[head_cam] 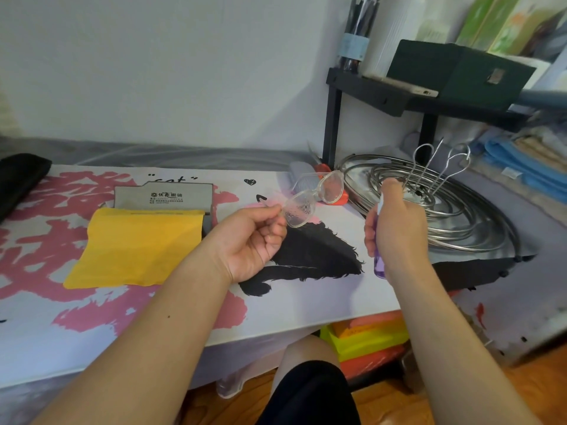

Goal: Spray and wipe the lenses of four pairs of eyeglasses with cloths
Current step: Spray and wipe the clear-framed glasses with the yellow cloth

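A person's left hand [251, 237] pinches clear-framed eyeglasses [316, 196] above the table's middle while the right hand [399, 222] grips a purple spray bottle [379, 262] just right of them; the light temple-end pinch risks the droplet-speckled frame slipping, or spray missing the far lens.

home rm | printed tablecloth [184, 317], shelf [383, 96] w/ boxes, folded towels [521, 161]

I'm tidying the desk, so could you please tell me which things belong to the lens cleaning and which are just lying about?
In use: glasses, spray bottle, yellow cloth, grey cloth.
Lying about: steel rack, green box, towels.
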`<action>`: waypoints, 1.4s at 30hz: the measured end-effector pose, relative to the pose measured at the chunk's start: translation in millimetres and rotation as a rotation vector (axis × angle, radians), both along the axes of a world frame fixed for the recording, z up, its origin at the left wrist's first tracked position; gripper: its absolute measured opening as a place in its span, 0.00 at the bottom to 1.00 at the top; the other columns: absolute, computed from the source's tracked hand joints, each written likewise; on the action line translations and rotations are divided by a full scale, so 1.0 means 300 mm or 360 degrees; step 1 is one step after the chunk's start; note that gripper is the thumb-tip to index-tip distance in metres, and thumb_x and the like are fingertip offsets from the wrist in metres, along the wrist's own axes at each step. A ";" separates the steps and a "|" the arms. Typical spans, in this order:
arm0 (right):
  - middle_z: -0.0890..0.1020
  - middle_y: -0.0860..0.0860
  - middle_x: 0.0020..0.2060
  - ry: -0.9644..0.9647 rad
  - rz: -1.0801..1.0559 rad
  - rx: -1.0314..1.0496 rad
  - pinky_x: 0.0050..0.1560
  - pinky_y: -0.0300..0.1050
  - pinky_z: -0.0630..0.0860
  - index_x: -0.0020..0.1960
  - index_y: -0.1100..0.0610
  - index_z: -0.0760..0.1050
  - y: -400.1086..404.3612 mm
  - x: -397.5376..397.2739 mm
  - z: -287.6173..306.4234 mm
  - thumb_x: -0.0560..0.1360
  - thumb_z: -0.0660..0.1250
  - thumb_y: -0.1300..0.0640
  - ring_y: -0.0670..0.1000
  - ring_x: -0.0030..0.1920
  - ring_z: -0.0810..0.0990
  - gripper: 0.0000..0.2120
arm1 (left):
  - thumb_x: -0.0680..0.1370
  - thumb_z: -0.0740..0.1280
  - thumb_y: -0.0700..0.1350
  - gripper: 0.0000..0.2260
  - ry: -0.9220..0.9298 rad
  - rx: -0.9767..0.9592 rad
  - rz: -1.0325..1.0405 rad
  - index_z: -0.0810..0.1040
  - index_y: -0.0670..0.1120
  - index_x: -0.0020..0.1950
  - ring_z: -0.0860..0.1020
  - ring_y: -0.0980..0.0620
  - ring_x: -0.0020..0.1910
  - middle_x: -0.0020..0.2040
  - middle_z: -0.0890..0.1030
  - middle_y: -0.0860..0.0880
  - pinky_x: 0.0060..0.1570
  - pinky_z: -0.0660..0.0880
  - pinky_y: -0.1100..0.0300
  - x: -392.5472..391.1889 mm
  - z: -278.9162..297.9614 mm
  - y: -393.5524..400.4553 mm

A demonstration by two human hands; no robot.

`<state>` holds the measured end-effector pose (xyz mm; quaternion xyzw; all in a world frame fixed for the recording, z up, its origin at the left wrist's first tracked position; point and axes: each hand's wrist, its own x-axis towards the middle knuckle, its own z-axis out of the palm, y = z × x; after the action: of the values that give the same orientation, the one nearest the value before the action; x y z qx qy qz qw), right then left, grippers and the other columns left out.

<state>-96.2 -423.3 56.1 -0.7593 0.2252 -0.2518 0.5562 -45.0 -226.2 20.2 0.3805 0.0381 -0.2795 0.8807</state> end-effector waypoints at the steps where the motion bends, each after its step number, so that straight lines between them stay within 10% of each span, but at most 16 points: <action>1: 0.74 0.52 0.21 0.0023 0.0004 -0.0033 0.38 0.55 0.72 0.23 0.55 0.71 -0.005 0.003 -0.006 0.76 0.52 0.40 0.55 0.27 0.73 0.30 | 0.81 0.65 0.37 0.08 -0.0001 0.0002 0.0000 0.75 0.44 0.42 0.72 0.55 0.28 0.35 0.75 0.46 0.23 0.69 0.68 0.000 0.001 0.000; 13: 0.76 0.56 0.32 -0.0080 -0.0083 0.0038 0.36 0.50 0.74 0.42 0.61 0.76 -0.024 0.014 -0.033 0.81 0.48 0.32 0.55 0.31 0.74 0.34 | 0.81 0.66 0.38 0.05 -0.0197 0.0240 -0.0001 0.78 0.42 0.45 0.74 0.56 0.27 0.33 0.77 0.47 0.24 0.72 0.67 -0.032 0.011 -0.009; 18: 0.72 0.56 0.40 -0.0056 0.0198 0.0226 0.36 0.49 0.70 0.52 0.51 0.70 0.020 0.078 -0.035 0.81 0.60 0.56 0.55 0.40 0.70 0.02 | 0.81 0.65 0.38 0.07 -0.0683 0.0585 0.0358 0.78 0.42 0.43 0.74 0.53 0.29 0.33 0.77 0.47 0.27 0.70 0.64 -0.040 0.119 0.135; 23: 0.77 0.56 0.51 0.0102 0.0686 0.0080 0.44 0.50 0.79 0.63 0.51 0.70 0.181 0.207 -0.039 0.79 0.66 0.66 0.53 0.48 0.78 0.17 | 0.82 0.64 0.36 0.10 -0.0952 0.1124 0.0895 0.78 0.43 0.42 0.76 0.51 0.30 0.32 0.79 0.48 0.29 0.70 0.62 0.035 0.176 0.444; 35: 0.79 0.52 0.44 -0.0088 0.0956 -0.0173 0.41 0.39 0.74 0.55 0.57 0.75 0.536 0.651 -0.035 0.78 0.69 0.63 0.48 0.42 0.77 0.07 | 0.83 0.66 0.43 0.08 -0.1195 0.1729 0.1302 0.82 0.47 0.45 0.76 0.59 0.31 0.35 0.81 0.48 0.36 0.74 0.66 0.207 0.129 0.677; 39: 0.81 0.56 0.46 -0.0024 0.1026 -0.0085 0.50 0.62 0.83 0.52 0.50 0.74 0.542 0.678 -0.138 0.78 0.70 0.61 0.55 0.43 0.81 0.08 | 0.82 0.67 0.39 0.09 -0.1203 0.1578 0.1437 0.81 0.50 0.45 0.78 0.61 0.32 0.35 0.81 0.50 0.36 0.75 0.70 0.233 0.076 0.689; 42: 0.83 0.55 0.50 -0.0001 0.1002 -0.0074 0.52 0.60 0.83 0.55 0.50 0.74 0.537 0.681 -0.147 0.79 0.70 0.61 0.57 0.48 0.84 0.09 | 0.82 0.67 0.39 0.10 -0.1228 0.1633 0.1436 0.81 0.52 0.45 0.78 0.62 0.33 0.36 0.82 0.49 0.37 0.75 0.70 0.220 0.048 0.695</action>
<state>108.0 -262.1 12.0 -0.8041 -0.0269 -0.0727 0.5894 21.1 -17.6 34.5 0.7578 0.0045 0.3097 0.5742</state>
